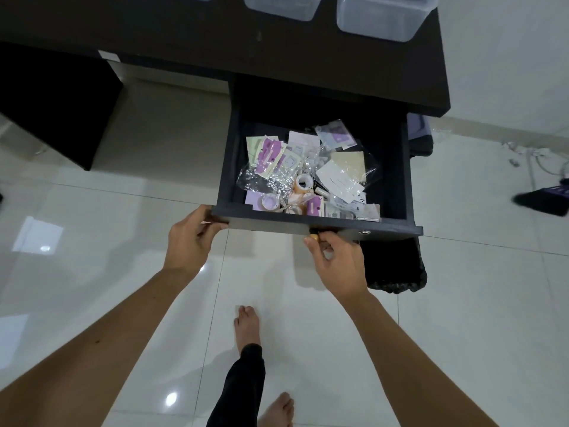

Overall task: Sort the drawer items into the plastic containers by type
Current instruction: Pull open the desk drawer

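Both forearms are bare, no sleeves reaching into view, and neither the left hand (191, 241) nor the right hand (337, 261) shows a ring, watch or bracelet. Near the bottom, one leg wears a close-fitting black trouser leg (243, 383) ending at the ankle, and both feet (247, 326) are bare

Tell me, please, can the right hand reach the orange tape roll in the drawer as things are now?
Probably yes. The drawer is pulled open and nothing covers the orange tape roll, which lies on top near the front. But the right hand now pinches the knob on the drawer front, so it must let go first.
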A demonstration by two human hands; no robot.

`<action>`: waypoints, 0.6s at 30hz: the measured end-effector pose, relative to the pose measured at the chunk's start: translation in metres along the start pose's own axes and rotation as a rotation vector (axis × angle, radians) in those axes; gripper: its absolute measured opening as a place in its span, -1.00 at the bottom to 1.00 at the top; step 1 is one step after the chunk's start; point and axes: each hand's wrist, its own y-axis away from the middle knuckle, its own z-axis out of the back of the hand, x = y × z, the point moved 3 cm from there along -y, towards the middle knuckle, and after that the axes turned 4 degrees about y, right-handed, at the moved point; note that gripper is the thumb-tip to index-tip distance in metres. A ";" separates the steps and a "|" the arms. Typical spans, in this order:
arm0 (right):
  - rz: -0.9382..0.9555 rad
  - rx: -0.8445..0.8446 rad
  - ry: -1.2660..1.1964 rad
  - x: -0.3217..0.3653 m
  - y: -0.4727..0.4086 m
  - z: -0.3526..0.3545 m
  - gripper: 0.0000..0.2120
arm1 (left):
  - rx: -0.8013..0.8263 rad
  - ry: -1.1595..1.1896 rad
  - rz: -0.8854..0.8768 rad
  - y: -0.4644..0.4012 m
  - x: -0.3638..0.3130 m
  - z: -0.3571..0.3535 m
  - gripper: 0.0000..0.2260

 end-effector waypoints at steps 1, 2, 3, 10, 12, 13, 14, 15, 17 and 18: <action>-0.003 0.003 -0.010 0.001 0.000 0.000 -0.72 | 0.006 -0.009 -0.007 -0.001 -0.001 0.001 -0.79; -0.006 0.006 -0.020 0.001 0.000 0.000 -0.73 | 0.008 -0.021 -0.016 -0.001 -0.003 0.001 -0.72; -0.006 0.007 -0.026 0.000 0.000 0.000 -0.73 | 0.012 -0.028 -0.025 -0.001 -0.005 0.001 -0.67; 0.003 0.010 -0.023 0.013 -0.008 -0.003 -0.73 | -0.047 -0.006 0.014 -0.015 -0.004 0.011 -0.68; -0.039 0.027 -0.032 0.015 -0.010 -0.008 -0.72 | -0.014 -0.018 -0.002 -0.023 -0.004 0.015 -0.67; -0.047 0.029 -0.034 0.015 -0.010 -0.009 -0.72 | 0.004 -0.028 -0.010 -0.025 -0.004 0.017 -0.67; -0.047 0.030 -0.036 0.015 -0.010 -0.008 -0.73 | 0.014 -0.035 -0.012 -0.026 -0.004 0.018 -0.68; -0.044 0.035 -0.040 0.015 -0.010 -0.008 -0.73 | 0.019 -0.036 -0.009 -0.026 -0.005 0.019 -0.68; -0.042 0.046 -0.057 0.017 -0.009 -0.006 -0.74 | 0.020 -0.032 -0.001 -0.025 -0.004 0.019 -0.68; -0.043 0.048 -0.065 0.018 -0.009 -0.003 -0.75 | 0.019 -0.029 -0.002 -0.025 -0.004 0.019 -0.68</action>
